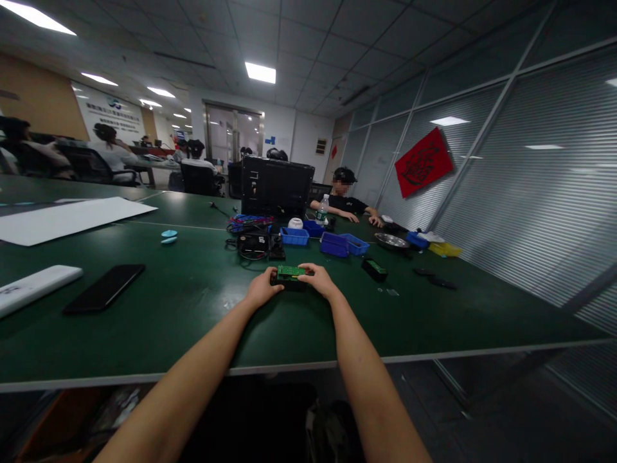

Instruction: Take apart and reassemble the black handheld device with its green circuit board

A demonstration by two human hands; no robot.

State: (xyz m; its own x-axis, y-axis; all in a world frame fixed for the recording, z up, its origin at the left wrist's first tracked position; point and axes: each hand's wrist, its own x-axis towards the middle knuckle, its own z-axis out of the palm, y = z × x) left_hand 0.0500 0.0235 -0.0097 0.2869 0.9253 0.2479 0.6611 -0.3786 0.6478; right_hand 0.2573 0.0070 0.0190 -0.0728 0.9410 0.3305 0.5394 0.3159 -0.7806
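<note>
A green circuit board (pixel 289 271) sits at the top of a small black case (pixel 292 286) on the table in front of me. Around the case's left end, my left hand (pixel 261 287) is closed, its thumb along the near side. My right hand (pixel 318 280) is closed at the right end of the board, fingertips against its edge. Whether the right fingers also grip the case is hidden. To the right lies a second black case (pixel 375 270) with a green board in it.
Beyond my hands are a black power adapter (pixel 253 243) with cables, blue bins (pixel 294 236), a monitor (pixel 277 186) and a bottle (pixel 322 209). A metal dish (pixel 392 241) stands right, a black slab (pixel 105 288) left. A person (pixel 344 199) sits across the green table (pixel 193 321).
</note>
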